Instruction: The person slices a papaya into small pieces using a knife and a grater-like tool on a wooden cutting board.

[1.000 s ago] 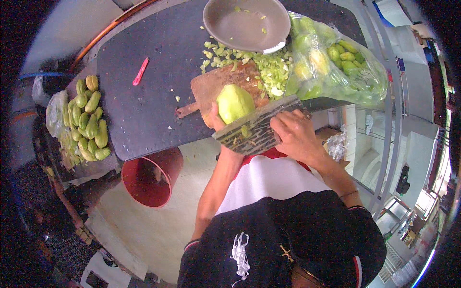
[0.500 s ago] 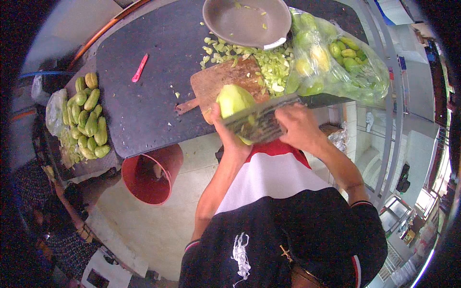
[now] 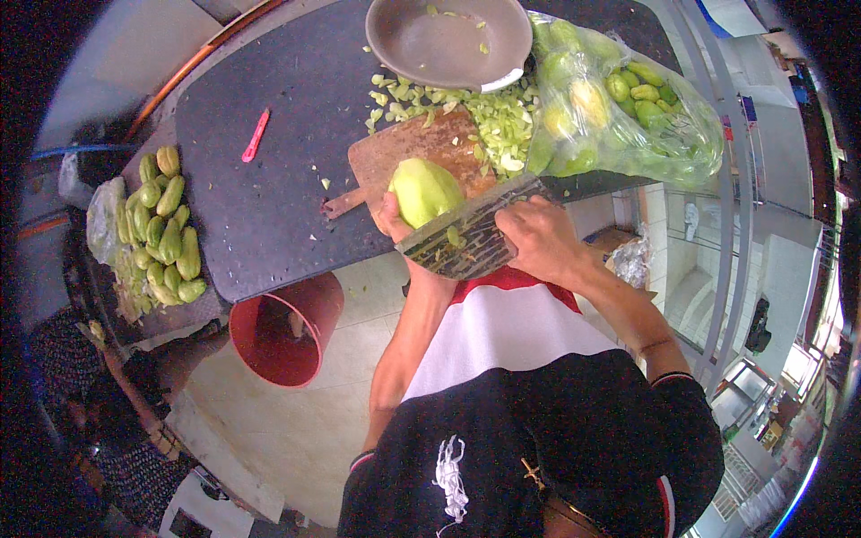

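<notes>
My left hand (image 3: 392, 220) grips a large peeled pale green fruit (image 3: 428, 191) at the near edge of a wooden cutting board (image 3: 430, 134). Most of its fingers are hidden behind the blade. My right hand (image 3: 541, 231) is closed round the handle of a broad cleaver (image 3: 480, 235), its blade slanting across the near side of the fruit. A bit of green flesh sticks to the dark, streaked blade. Chopped pale green pieces (image 3: 504, 130) lie heaped along the board's right and far sides.
A grey-brown bowl (image 3: 448, 45) stands at the far side of the dark table (image 3: 269, 206). Right of it lies a clear bag of green fruit (image 3: 619, 108). A pink-handled tool (image 3: 256, 136) is at left, green-yellow vegetables (image 3: 166, 229) are piled further left, and a red bucket (image 3: 287, 332) stands below.
The cleaver blade, blurred before, is now sharper and sits slightly lower, showing more of its flat face. The fruit has shifted a little left in my left hand.
</notes>
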`<state>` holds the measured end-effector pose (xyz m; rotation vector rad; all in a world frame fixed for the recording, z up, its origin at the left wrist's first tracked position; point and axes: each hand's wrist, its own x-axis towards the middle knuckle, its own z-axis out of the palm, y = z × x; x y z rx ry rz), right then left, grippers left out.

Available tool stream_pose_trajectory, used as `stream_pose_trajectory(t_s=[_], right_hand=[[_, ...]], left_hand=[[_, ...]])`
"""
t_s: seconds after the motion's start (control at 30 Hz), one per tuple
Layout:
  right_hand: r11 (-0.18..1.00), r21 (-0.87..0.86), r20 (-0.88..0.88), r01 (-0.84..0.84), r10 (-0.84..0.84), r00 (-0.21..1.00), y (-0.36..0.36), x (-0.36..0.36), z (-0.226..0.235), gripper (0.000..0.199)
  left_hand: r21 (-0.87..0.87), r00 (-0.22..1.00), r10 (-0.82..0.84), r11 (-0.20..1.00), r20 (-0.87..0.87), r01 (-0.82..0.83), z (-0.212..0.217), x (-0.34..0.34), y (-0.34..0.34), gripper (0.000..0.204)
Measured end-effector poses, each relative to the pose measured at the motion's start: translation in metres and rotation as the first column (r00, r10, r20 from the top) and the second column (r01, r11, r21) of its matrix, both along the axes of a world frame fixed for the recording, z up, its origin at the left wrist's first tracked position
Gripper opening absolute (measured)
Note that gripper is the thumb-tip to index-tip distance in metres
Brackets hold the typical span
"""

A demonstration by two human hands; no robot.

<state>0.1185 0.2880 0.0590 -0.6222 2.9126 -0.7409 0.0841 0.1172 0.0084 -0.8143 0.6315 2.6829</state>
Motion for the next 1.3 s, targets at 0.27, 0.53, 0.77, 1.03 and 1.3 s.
stream_pose_trajectory(t_s=[0.27,0.53,0.77,1.03,1.3], right_hand=[[0.939,0.068,-0.036,0.337,-0.336,0.941,0.048,-0.014,-0.019,0.029],[0.990,-0.123,-0.086,-0.062,0.052,0.995,-0.004,-0.002,0.029,0.023],[0.995,-0.039,-0.126,-0.091,0.085,0.988,-0.003,-0.002,0.016,0.019],[0.998,-0.010,-0.181,0.062,-0.063,0.982,0.018,-0.011,-0.018,0.017],[0.796,0.110,0.098,0.595,-0.605,0.790,0.090,-0.038,-0.048,0.022]], left_hand=[[-0.139,0.999,-0.037,0.990,-0.017,0.035,0.031,0.012,0.012,0.065],[-0.035,1.000,-0.011,0.999,-0.012,0.011,0.009,0.001,0.002,0.069],[-0.100,0.998,-0.050,0.994,-0.023,0.047,0.002,-0.001,0.002,0.070],[-0.121,0.994,0.087,0.990,0.067,-0.078,0.034,0.000,0.014,0.064],[-0.165,0.999,0.032,0.986,-0.024,-0.036,0.039,0.006,0.018,0.066]])
